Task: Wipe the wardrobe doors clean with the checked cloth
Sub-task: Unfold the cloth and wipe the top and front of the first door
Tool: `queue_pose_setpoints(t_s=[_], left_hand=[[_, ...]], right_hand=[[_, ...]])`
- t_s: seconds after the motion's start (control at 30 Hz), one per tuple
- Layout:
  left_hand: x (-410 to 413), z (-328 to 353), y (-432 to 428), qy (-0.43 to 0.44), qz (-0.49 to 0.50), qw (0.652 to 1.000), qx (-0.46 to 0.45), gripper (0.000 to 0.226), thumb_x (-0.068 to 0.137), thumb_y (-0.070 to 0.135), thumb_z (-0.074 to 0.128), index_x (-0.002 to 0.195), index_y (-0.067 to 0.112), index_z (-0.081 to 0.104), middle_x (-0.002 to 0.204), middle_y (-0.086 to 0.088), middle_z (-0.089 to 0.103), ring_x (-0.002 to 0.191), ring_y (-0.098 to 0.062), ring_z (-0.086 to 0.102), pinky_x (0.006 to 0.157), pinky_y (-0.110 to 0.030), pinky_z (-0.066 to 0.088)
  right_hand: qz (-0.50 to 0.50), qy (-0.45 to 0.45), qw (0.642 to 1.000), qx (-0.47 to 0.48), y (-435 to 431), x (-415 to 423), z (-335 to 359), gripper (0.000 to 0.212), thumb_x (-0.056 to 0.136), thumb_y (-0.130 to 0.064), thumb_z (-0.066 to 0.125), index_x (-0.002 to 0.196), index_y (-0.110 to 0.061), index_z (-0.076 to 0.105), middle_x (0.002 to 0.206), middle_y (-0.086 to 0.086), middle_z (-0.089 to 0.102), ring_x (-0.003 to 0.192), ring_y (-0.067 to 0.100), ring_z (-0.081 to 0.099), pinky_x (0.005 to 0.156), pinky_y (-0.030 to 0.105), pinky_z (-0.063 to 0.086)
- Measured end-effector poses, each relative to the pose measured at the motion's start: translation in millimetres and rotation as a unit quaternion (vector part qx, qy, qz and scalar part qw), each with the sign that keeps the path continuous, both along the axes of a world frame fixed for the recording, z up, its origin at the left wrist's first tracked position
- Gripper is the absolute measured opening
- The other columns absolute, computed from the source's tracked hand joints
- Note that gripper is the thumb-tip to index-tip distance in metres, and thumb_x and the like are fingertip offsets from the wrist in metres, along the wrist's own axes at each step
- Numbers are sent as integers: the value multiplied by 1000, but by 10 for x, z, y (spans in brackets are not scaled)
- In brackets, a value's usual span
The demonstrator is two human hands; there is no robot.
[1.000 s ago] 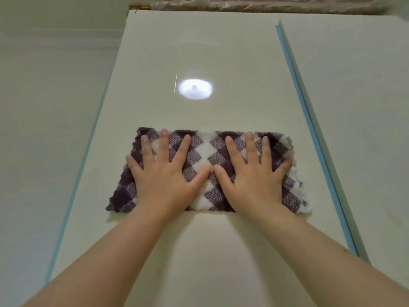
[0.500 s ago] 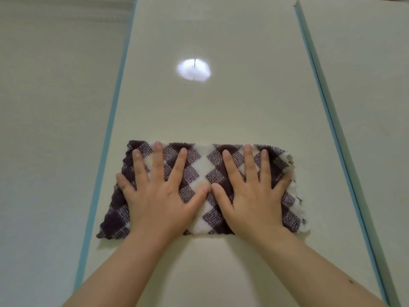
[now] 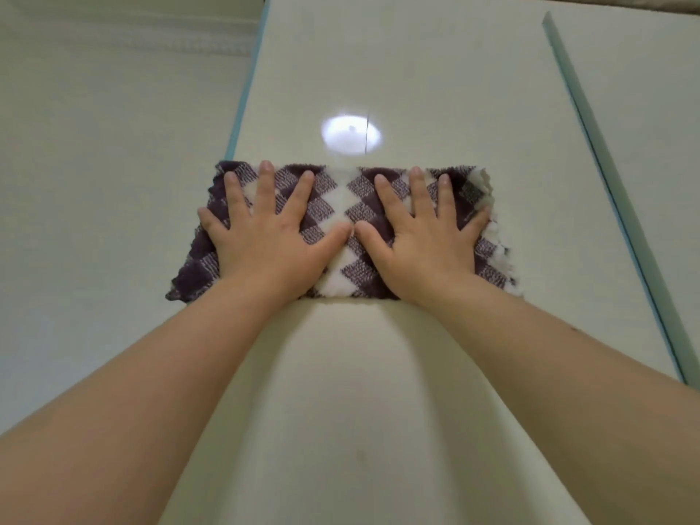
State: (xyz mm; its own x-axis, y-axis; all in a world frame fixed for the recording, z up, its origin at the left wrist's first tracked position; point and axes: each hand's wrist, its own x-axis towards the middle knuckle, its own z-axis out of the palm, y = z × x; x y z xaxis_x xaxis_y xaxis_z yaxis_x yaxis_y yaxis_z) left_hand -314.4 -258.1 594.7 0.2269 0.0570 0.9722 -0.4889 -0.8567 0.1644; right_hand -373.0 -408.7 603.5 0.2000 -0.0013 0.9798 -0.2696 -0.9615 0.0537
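A purple-and-white checked cloth (image 3: 342,217) lies spread flat against the cream wardrobe door (image 3: 435,81). My left hand (image 3: 265,236) presses on the cloth's left half with straight, spread fingers. My right hand (image 3: 424,233) presses on its right half the same way. The two thumbs nearly touch at the cloth's middle. The cloth's left end reaches past the door's left edge.
A second cream door (image 3: 636,89) stands to the right, parted from the first by a pale blue edge strip (image 3: 606,176). Another blue strip (image 3: 246,85) runs along the door's left edge, with the pale wall (image 3: 106,145) beyond. A round light reflection (image 3: 350,135) sits just above the cloth.
Both hands and the cloth have slid to the left across the door, so the cloth's left end now overlaps the left blue edge. The light reflection now sits close above the cloth.
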Motion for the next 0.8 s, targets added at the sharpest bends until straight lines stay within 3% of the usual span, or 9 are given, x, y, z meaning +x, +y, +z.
queue_pose_setpoints(t_s=[0.8], left_hand=[[31, 1459, 73, -62, 8, 998, 16, 77, 76, 82, 19, 144, 48, 6, 158, 3, -4, 142, -34, -8, 109, -62, 0]], right_hand=[[-6, -53, 998, 27, 108, 22, 1341, 63, 88, -68, 15, 146, -44, 4, 158, -4, -3, 144, 27, -9, 106, 69, -5]])
